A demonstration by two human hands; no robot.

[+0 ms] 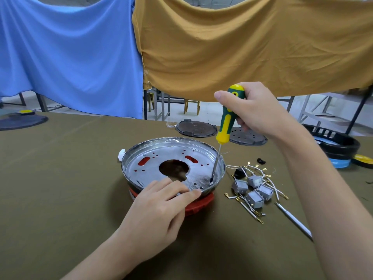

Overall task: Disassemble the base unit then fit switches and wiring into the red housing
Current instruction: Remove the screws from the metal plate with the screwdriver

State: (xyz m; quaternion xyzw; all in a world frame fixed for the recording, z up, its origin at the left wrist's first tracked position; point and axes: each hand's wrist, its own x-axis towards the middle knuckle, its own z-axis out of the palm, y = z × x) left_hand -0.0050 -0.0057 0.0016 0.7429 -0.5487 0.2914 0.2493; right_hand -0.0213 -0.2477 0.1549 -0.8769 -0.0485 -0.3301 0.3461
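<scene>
A silver metal pan (173, 152) with a large round hole in its middle sits on top of the red housing (198, 205), near the middle of the counter (60, 178), which is covered in olive-green cloth. Red shows through two slots in the pan's floor.

The right hand (256, 110) grips the green and yellow handle of a screwdriver (227, 122), its fingers (222, 97) curled round the top of the handle. The screwdriver stands nearly upright, tilted a little, and its tip touches the pan's floor close to the right-hand wall.

The left hand (159, 213) rests on the near rim of the pan, its fingers fairly straight and close together, with the tips lying flat on the pan's floor beside the central hole. It pinches nothing.

Just to the right of the pan lies a loose cluster of grey switches (252, 190) joined by white wires (270, 182) with brass-coloured terminals at their ends. A small black part (261, 161) lies behind them. A thin metal tool (292, 220) lies on the cloth to the right of the switches, pointing diagonally.

Farther back on the counter are two dark round discs (196, 128), side by side, the right one partly hidden behind the screwdriver and hand. A black round basket (341, 144) stands at the right edge. A blue cloth (70, 53) and a mustard cloth (242, 43) hang behind the counter.
</scene>
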